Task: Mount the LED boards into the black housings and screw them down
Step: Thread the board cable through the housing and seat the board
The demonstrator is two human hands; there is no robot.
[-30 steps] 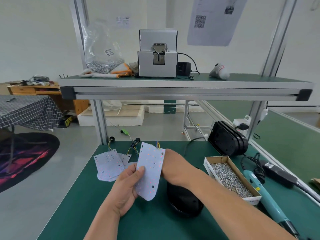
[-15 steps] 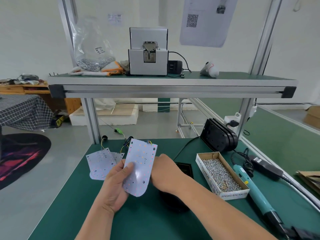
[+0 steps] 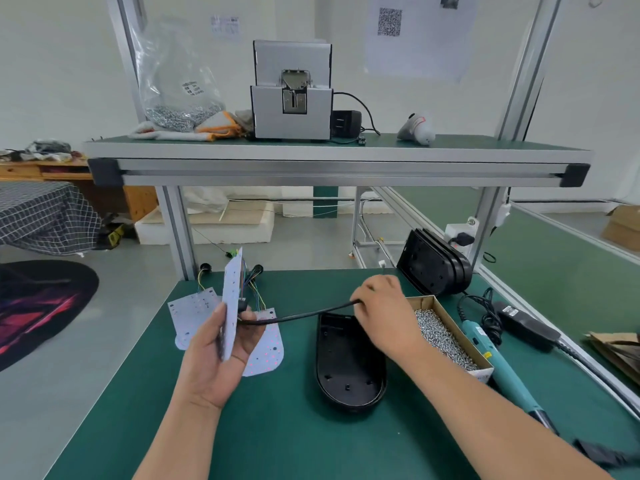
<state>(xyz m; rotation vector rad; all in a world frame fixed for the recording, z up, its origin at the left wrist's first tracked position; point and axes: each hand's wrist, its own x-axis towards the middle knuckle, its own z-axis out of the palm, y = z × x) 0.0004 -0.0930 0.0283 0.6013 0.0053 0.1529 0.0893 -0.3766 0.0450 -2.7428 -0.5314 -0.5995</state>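
Observation:
My left hand (image 3: 216, 355) holds a white LED board (image 3: 231, 306) edge-on and upright above the green mat. A black cable (image 3: 298, 315) runs from that board to my right hand (image 3: 384, 315), which pinches it over the top end of an empty black housing (image 3: 348, 368) lying open side up on the mat. Two more LED boards lie flat, one (image 3: 192, 311) behind my left hand, another (image 3: 268, 346) just right of it. More black housings (image 3: 433, 263) lean stacked at the back right.
A cardboard box of screws (image 3: 446, 334) sits right of the housing, with a teal electric screwdriver (image 3: 498, 365) and its black power brick (image 3: 526, 323) beyond. An aluminium shelf (image 3: 332, 161) overhead carries a screw feeder (image 3: 292, 91) and a bag of screws (image 3: 178, 84).
My left hand turned the board from face-on to edge-on. My right hand left the board and moved right, drawing the black cable out over the housing, which is now uncovered.

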